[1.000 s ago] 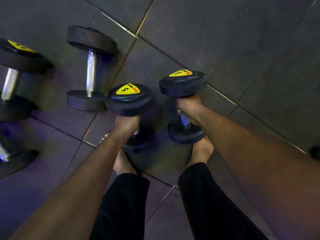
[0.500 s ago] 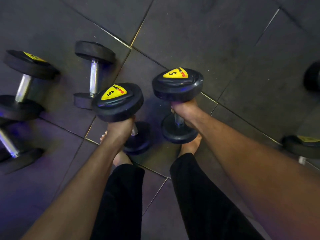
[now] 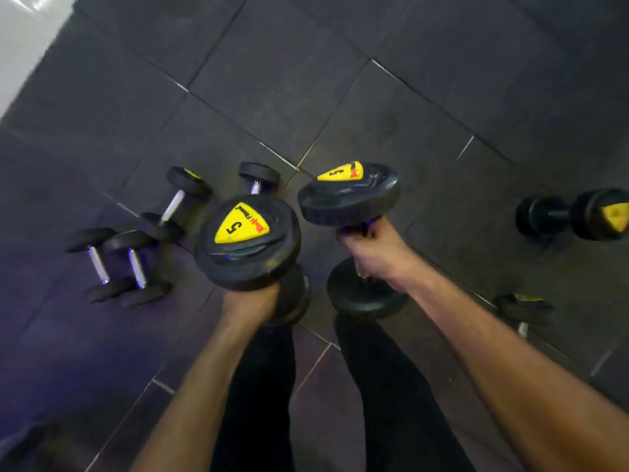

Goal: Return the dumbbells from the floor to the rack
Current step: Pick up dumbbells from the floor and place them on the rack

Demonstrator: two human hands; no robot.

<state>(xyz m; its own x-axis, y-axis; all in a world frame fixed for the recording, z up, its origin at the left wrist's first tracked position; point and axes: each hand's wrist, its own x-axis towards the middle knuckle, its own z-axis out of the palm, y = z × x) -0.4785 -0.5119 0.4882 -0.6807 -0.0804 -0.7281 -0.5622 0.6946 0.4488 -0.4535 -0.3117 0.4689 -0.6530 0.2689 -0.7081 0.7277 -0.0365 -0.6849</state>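
My left hand (image 3: 250, 301) grips the handle of a black dumbbell (image 3: 247, 241) whose upper head bears a yellow label marked 5. It is held upright, well above the floor. My right hand (image 3: 372, 248) grips a second black 5 dumbbell (image 3: 349, 194), also upright, its lower head (image 3: 366, 291) showing below my wrist. The two held dumbbells are side by side, nearly touching. Both handles are mostly hidden by my fingers. No rack is in view.
Several more dumbbells lie on the dark tiled floor (image 3: 272, 97): three to my left (image 3: 173, 207) (image 3: 98, 264) (image 3: 136, 267), one behind the held ones (image 3: 258, 175), two at the right (image 3: 575, 214) (image 3: 524, 310). My dark-trousered legs (image 3: 381, 386) stand below. A pale surface (image 3: 23, 35) shows top left.
Both dumbbells have risen much higher from the floor toward the camera. The view has pulled back and up, so the floor dumbbells look smaller and more of them show at the right.
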